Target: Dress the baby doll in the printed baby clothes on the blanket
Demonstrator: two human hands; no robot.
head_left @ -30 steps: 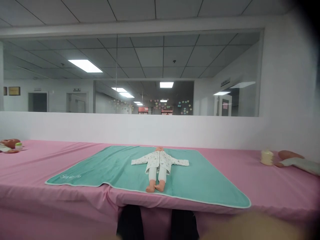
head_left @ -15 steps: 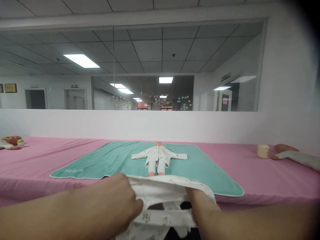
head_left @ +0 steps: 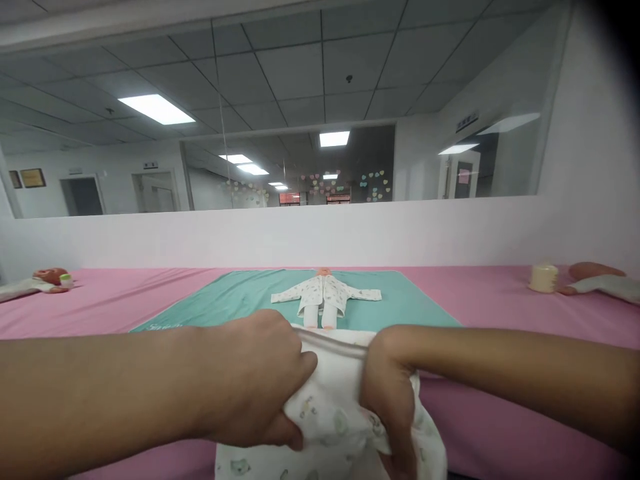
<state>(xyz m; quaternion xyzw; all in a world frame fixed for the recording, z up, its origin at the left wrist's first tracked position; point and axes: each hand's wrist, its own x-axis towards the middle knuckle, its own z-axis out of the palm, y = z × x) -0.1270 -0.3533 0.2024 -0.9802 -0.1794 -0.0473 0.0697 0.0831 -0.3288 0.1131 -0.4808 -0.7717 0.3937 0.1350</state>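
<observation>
My left hand [head_left: 260, 383] and my right hand [head_left: 387, 393] are both closed on a white printed baby garment [head_left: 330, 417], bunched up between them close to the camera. Beyond it a baby doll [head_left: 325, 295] in a white printed top and white trousers lies on its back, arms out, on a teal blanket [head_left: 225, 300]. The blanket is spread over a long table with a pink cover [head_left: 480, 300]. The garment and my arms hide the doll's feet and the blanket's near edge.
Another doll [head_left: 47, 277] lies at the far left of the pink cover. At the far right a cream container [head_left: 543, 278] stands beside a third doll [head_left: 600, 279]. A low white wall with a glass window runs behind the table.
A second ago neither hand showed clearly. Both came up holding the white garment, and have since gathered it tighter and lifted it; the view has tilted upward.
</observation>
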